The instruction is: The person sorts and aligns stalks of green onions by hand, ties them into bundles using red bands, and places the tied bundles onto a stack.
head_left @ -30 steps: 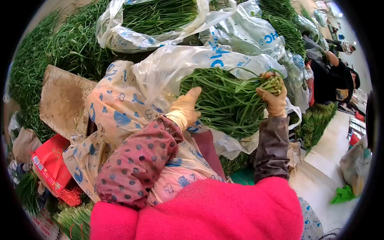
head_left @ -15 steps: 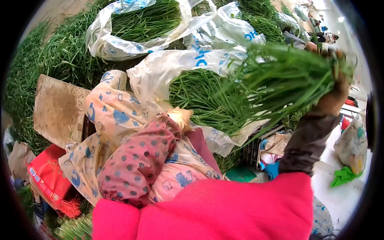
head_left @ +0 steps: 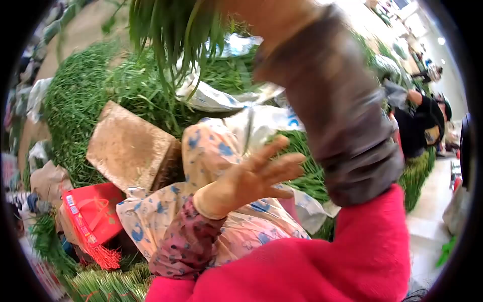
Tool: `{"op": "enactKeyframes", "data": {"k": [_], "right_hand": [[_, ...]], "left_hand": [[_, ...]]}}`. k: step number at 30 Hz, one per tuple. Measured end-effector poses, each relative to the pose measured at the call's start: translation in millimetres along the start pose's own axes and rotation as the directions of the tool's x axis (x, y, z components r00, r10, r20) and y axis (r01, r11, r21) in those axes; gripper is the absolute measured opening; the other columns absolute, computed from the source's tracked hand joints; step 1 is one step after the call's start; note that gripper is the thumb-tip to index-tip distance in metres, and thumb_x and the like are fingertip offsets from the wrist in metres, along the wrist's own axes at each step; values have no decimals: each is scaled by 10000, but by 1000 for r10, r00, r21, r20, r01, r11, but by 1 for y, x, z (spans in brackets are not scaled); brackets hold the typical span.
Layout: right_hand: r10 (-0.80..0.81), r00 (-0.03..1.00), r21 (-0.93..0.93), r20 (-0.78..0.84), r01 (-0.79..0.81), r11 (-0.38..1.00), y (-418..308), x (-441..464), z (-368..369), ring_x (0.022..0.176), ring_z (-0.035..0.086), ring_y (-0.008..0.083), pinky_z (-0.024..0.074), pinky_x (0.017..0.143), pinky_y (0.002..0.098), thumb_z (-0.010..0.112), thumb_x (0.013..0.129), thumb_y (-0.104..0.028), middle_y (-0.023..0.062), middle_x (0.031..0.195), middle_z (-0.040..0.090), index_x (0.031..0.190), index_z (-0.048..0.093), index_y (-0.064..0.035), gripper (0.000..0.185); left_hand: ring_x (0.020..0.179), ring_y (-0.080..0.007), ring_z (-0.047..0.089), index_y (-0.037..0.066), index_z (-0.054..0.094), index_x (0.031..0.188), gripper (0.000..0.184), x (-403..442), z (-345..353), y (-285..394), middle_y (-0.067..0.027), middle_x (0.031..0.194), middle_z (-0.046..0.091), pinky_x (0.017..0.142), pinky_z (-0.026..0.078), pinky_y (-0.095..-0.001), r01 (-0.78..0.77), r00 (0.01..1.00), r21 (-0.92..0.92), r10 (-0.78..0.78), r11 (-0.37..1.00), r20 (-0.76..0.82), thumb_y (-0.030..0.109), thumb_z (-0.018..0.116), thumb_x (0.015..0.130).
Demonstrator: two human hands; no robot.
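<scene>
My left hand [head_left: 251, 178], in a pale glove, hovers over my patterned apron [head_left: 204, 151] with its fingers spread and nothing in it. My right hand [head_left: 266, 17] is raised at the top of the view, blurred and partly cut off by the edge. Its fingers are out of clear sight, and long green stalks [head_left: 173, 40] hang down from it. Beyond my left hand, more green stalks [head_left: 309, 173] lie in an open plastic bag [head_left: 307, 211], partly hidden behind my right sleeve.
A brown board-like box [head_left: 128, 146] stands at the left, with a red box [head_left: 95, 211] below it. Heaped greens [head_left: 75, 100] spread behind. Tied bundles [head_left: 110, 282] lie at the lower left. A person in black [head_left: 420, 126] is at the right.
My right hand has swung from the right side up to the top centre with the stalks. My left hand has lifted and opened its fingers. The view has shifted left.
</scene>
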State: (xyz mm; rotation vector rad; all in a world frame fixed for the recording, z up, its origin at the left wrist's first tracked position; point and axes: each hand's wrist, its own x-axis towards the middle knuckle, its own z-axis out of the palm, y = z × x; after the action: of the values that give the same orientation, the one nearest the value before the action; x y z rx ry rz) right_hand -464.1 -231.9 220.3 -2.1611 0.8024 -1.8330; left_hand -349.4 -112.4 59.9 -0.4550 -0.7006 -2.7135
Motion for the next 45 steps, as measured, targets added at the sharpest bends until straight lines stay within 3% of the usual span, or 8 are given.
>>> {"op": "enactKeyframes", "data": {"k": [8,18,24,27,29,32,38,45], "right_hand": [[-232,774,162,590,168,972,-2,-114,137,887,601,280,460,821,457,741,452,-257,48,854,610,1010,611,-122,589],[-562,718,658,411,193,728,-48,-178,168,947,588,262,476,874,484,638,868,-195,71,1028,588,977,608,-98,149],[-280,414,206,866,216,955,-35,-126,122,1153,530,320,378,1017,514,741,730,-268,66,1158,588,1269,529,-151,591],[260,259,45,930,-783,620,10,-126,84,1103,587,271,473,915,405,843,678,-267,129,1112,631,1278,485,-28,738],[358,16,-162,934,-871,464,40,-145,83,1061,618,238,506,899,352,832,714,-363,155,1108,642,1311,449,7,800],[195,56,-103,979,-691,716,64,-167,126,1123,559,248,443,974,354,745,761,-514,172,1220,586,1405,354,-13,904],[469,386,377,794,-919,117,93,-126,204,1109,548,216,458,927,327,823,697,-420,127,1244,572,1425,320,-31,967],[383,580,249,719,-730,637,82,-43,246,902,609,150,493,823,321,855,635,-153,70,994,678,1139,610,-8,579]], "left_hand": [[1258,-414,420,65,215,1479,978,-129,-1,43,-263,1424,345,986,390,-598,-448,704,222,495,866,-510,675,564,799],[1072,-324,552,10,336,1403,791,-192,-21,35,-208,1267,501,870,490,-510,-470,403,331,532,819,-745,558,536,868],[961,-269,631,-22,408,1358,688,-211,-32,53,-174,1173,594,801,549,-457,-502,324,382,578,776,-749,488,518,910],[938,-262,645,-46,490,1266,549,-219,-43,62,-152,1090,637,731,574,-390,-486,289,565,733,667,-616,376,540,918],[908,-256,658,-38,533,1221,503,-223,-55,67,-146,1063,652,747,579,-370,-565,398,314,586,763,-706,347,565,900],[874,-255,670,-18,588,1151,368,-197,-37,81,-128,1038,664,794,574,-371,-474,272,421,584,773,-765,194,638,854],[962,-205,640,7,574,1163,471,-185,-31,121,-83,1058,657,851,534,-321,117,212,871,845,476,-491,32,781,740],[988,-211,629,18,505,1251,526,-225,-55,202,-104,1161,603,842,546,-329,317,423,895,799,313,-428,70,747,787]]}}
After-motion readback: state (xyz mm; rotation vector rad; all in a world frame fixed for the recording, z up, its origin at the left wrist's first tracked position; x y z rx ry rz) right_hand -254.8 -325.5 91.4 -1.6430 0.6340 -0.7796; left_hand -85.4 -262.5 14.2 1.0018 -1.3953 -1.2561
